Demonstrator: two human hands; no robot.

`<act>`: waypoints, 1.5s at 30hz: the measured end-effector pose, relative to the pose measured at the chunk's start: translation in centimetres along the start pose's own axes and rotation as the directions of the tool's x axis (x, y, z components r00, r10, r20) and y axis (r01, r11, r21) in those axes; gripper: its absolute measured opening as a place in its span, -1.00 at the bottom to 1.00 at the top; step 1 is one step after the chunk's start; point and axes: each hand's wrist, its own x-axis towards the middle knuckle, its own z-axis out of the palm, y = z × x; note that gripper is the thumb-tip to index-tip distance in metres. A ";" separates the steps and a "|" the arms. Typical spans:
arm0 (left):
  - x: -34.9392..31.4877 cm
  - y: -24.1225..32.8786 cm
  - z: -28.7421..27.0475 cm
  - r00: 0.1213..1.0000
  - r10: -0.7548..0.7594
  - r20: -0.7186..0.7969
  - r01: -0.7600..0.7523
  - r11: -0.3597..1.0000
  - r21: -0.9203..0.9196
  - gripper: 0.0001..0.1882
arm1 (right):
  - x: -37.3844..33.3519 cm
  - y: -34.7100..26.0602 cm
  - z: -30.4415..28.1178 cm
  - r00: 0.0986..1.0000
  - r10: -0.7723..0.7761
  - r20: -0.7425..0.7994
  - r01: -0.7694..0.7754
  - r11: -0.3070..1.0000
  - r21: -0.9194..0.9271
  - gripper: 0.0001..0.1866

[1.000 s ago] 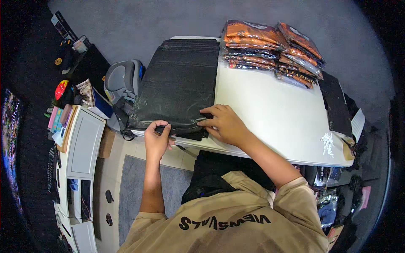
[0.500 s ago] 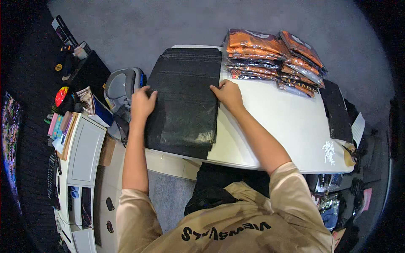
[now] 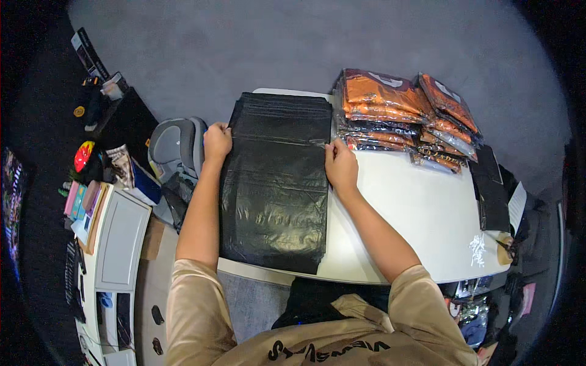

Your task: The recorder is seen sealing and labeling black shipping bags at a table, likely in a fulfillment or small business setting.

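A stack of flat black plastic bags lies on the left part of the white table, creased across its far end. My left hand is closed on the left edge of the bags, thumb over the top. At the right edge, my right hand pinches the plastic between thumb and fingers, where a small crumple shows. How many layers each hand grips cannot be made out.
Clear packages of folded orange and dark cloth are piled at the table's far right. Black flat items lie at its right end. A grey child seat and a white cabinet stand to the left.
The table sits lower in the picture. My left hand, open with thumb apart before, has shifted toward the far end and closed on the bags' edge. My right hand stays at the right edge.
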 end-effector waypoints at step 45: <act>-27.9 22.1 -4.9 0.796 0.407 0.449 -0.198 0.875 -0.443 -0.94 | -19.1 7.1 -30.2 0.947 -0.178 0.266 0.051 0.905 0.423 -0.82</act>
